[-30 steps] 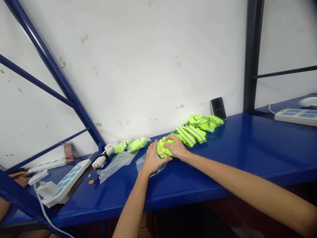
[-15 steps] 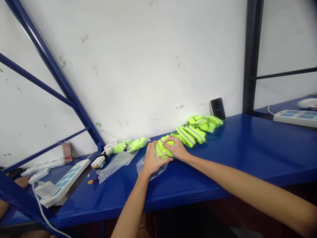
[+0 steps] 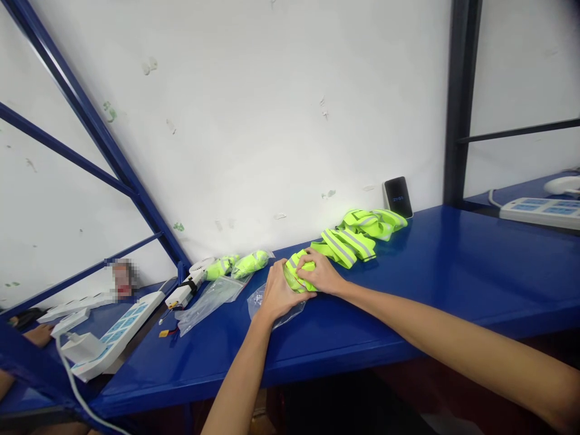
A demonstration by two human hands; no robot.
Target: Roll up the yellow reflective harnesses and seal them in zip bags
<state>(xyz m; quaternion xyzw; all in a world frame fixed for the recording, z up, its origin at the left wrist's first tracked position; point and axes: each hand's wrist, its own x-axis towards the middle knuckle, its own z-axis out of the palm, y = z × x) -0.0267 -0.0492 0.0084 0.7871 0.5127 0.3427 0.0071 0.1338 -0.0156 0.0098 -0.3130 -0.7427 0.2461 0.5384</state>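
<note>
A bundled neon-yellow reflective vest [image 3: 293, 263] with grey stripes sits between my two hands at the table's front middle. My left hand [image 3: 280, 291] wraps round its left and near side, thumb stretched along the bottom, gripping the clear zip bag [image 3: 256, 301] around the bundle. The bag's limp end spreads out below and left of that hand. How far the vest lies inside the bag is partly hidden by my fingers. From the right, my right hand [image 3: 321, 273] presses bent fingers and thumb into the top of the vest.
Loose neon vests [image 3: 348, 244] lie behind and right of my hands, near a small dark-screened clock [image 3: 397, 198]. At left are bagged vests [image 3: 250, 263], a flat clear bag [image 3: 212, 299], a white device with wires [image 3: 185, 291] and a power strip [image 3: 122, 332]. Another person's hand [image 3: 40, 334] shows far left.
My right hand's fingers have shifted slightly down and left on the vest. The bag's red edge line across the vest shows less now. My left hand keeps its hold.
</note>
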